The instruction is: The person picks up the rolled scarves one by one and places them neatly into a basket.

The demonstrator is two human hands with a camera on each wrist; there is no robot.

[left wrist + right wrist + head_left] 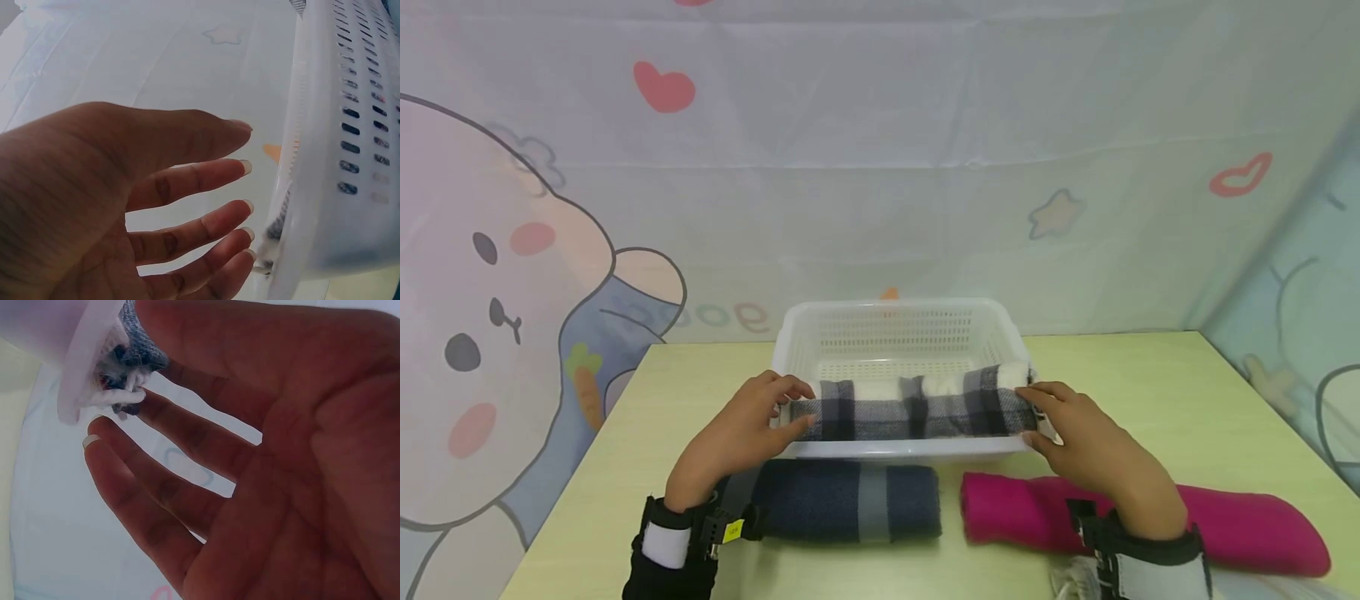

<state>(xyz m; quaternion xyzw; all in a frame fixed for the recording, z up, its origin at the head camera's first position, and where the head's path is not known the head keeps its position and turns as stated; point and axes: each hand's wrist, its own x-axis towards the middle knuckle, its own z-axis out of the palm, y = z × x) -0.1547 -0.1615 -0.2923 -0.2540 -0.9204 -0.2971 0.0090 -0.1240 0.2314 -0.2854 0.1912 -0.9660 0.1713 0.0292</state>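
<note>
left hand [745, 423]: released, fingers apart, at left end of white basket [898, 450] | navy roll [823, 502]: on desk [688, 387], near side of basket | plaid cloth [880, 418]: in basket, along near wall | right hand [1078, 429]: released, at cloth's right end | magenta roll [1243, 529]: near right

A pale curtain [880, 208] printed with a cartoon animal [497, 275] hangs behind the yellowish table [1165, 400].

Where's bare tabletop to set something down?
Table, left of the white basket beyond the left hand; also right of it, behind the magenta roll, beyond the right hand. Crowded: in front of the basket, by the navy roll and magenta roll.
</note>
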